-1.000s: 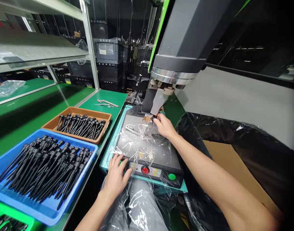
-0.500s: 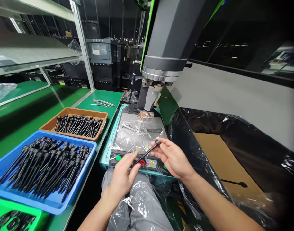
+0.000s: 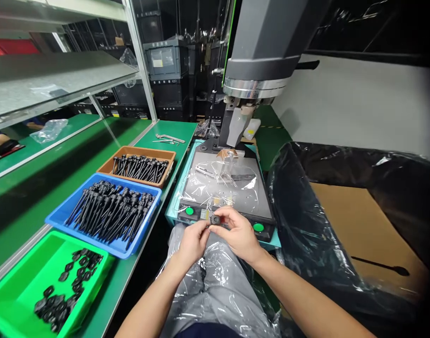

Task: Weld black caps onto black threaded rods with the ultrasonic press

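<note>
A black cable-tie-like part (image 3: 215, 219), with a thick round head, is held in front of the machine base, its head facing me. My right hand (image 3: 239, 234) pinches the head between thumb and fingers. Close beside it, my left hand (image 3: 193, 239) has its fingertips closed at the same part; the stem is mostly hidden. Many similar parts with long thin stems lie in the blue tray (image 3: 151, 225) and the brown tray (image 3: 170, 164). Small black pieces lie in the green bin (image 3: 27, 281).
Ahead stands a press-like machine (image 3: 260, 70) over a base plate (image 3: 232, 195) with plastic film and green buttons (image 3: 189, 211). To the right, a black-plastic-lined container holds cardboard (image 3: 363, 220) with one black part (image 3: 380, 266). A wrench (image 3: 170, 138) lies on the green bench (image 3: 144, 136).
My hands have come together, and the part has turned from lying slantwise across both hands to pointing its head at me. The view has shifted, bringing more of the green bin into sight.
</note>
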The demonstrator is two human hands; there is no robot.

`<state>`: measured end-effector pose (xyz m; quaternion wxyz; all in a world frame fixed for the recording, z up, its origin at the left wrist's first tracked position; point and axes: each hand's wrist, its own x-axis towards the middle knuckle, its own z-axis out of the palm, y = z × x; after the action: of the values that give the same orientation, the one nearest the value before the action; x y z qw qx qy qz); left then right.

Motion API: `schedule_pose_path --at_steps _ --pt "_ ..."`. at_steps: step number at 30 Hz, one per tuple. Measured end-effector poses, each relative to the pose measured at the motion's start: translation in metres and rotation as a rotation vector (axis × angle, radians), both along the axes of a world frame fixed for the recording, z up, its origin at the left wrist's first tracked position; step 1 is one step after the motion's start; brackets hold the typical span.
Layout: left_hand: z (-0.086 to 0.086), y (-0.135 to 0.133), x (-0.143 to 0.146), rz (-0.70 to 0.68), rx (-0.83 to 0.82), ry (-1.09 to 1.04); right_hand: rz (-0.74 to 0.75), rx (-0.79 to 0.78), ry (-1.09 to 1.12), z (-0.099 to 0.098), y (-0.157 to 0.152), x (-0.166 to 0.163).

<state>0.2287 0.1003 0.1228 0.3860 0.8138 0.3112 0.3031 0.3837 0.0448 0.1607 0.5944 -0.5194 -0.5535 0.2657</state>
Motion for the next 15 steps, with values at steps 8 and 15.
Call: schedule_pose_path --at_steps 8,15 --pt "0.007 -0.007 -0.007 -0.03 -0.247 -0.132 0.05 -0.124 0.024 0.005 0.001 -0.005" --pt "0.013 -0.02 -0.018 -0.142 -0.823 -0.256 0.255 -0.426 0.329 0.005 0.004 -0.003"
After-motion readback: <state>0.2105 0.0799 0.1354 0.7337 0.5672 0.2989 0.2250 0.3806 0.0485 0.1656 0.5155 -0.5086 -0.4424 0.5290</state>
